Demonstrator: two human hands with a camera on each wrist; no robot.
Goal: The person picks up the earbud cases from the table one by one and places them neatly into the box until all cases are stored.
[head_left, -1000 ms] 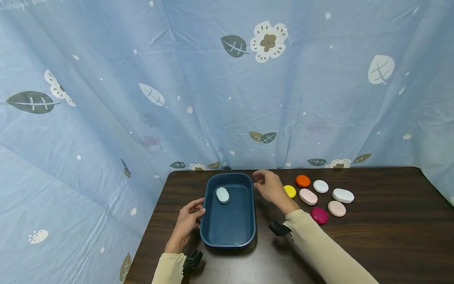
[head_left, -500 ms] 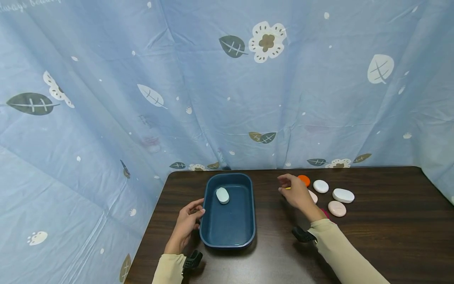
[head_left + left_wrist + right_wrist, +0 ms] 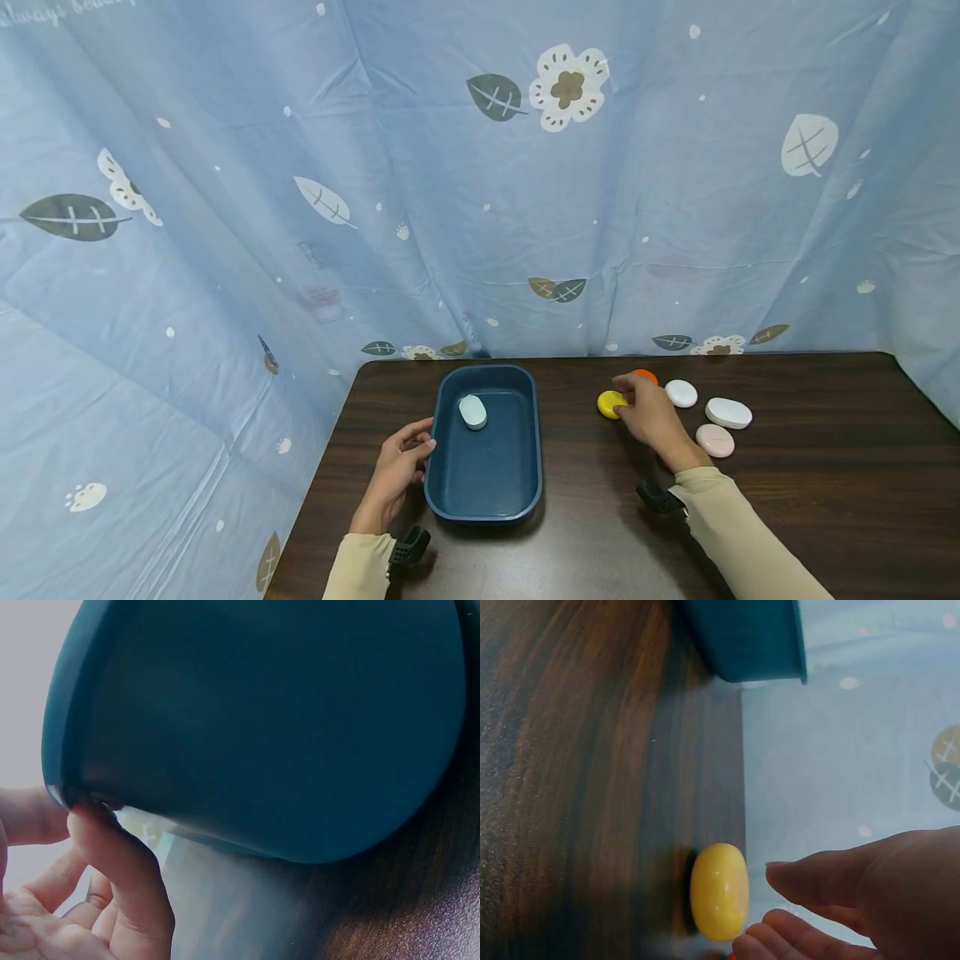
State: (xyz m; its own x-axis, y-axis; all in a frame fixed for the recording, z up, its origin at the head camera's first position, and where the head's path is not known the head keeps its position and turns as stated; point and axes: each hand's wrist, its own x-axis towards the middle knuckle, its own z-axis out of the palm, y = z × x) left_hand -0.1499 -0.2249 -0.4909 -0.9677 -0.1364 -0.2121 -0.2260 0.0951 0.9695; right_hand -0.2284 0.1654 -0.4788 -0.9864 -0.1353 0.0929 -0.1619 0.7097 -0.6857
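Observation:
My left hand [image 3: 397, 462] is at the left rim of a dark blue tray [image 3: 483, 496], thumb and forefinger meeting its lip in the left wrist view. Inside the tray lies a pale, nearly white oval soap bar [image 3: 473, 412]. To the right, my right hand [image 3: 654, 415] hovers with thumb and fingers apart, holding nothing. Closest to its fingertips is a round yellow soap bar [image 3: 609, 405], resting on the table in the right wrist view [image 3: 720, 892]. An orange soap bar [image 3: 646, 377] shows partly behind the hand.
Right of my right hand lie a round white soap bar [image 3: 681, 393], an oblong white one [image 3: 728, 412] and a pale pink one [image 3: 715, 441]. The dark wooden table [image 3: 817, 483] ends at a blue patterned curtain [image 3: 690, 217].
My right hand has moved right from beside the tray to the soap bars, now covering the light pink and magenta ones. The left hand stays at the tray.

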